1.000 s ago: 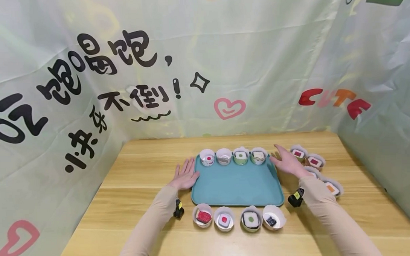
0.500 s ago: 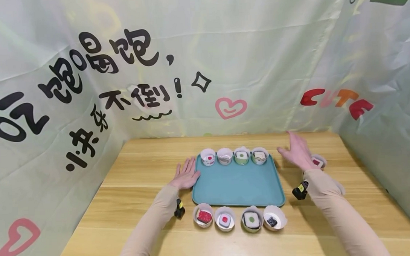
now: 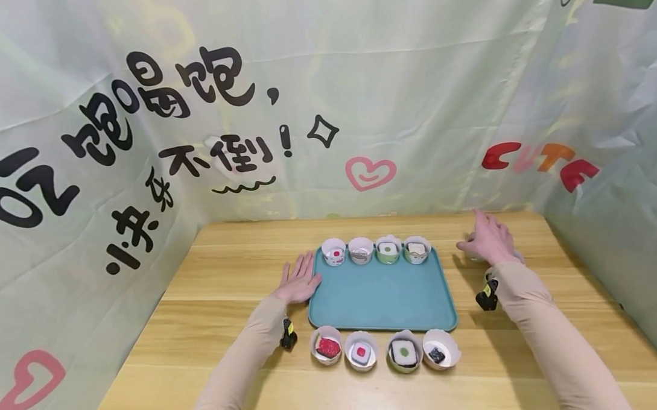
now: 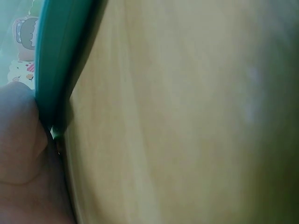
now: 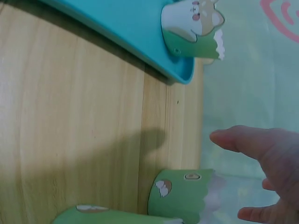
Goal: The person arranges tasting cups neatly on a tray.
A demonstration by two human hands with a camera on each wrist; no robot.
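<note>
My left hand (image 3: 297,281) lies with straight fingers against the left edge of a blue-green tray (image 3: 380,296); the left wrist view has part of that hand (image 4: 18,144) beside the tray rim (image 4: 60,56). To the right of the tray, my right hand (image 3: 491,241) hovers over paper cups, thumb and fingers spread. In the right wrist view, its thumb and fingertips stand near the rim of a green paper cup (image 5: 180,196), holding nothing. A second green cup (image 5: 112,215) is close by. My hand and sleeve hide most of these cups in the head view.
Several paper cups with sushi-like pieces, such as a green one (image 3: 387,257), line the tray's far edge. Another row, including a cup with a red-topped piece (image 3: 327,346), stands before its near edge. A printed cloth (image 3: 428,105) hangs behind the wooden table (image 3: 202,330).
My right hand has moved right and away from the tray, swinging over the cups at the right. My left hand has stayed at the tray's left edge.
</note>
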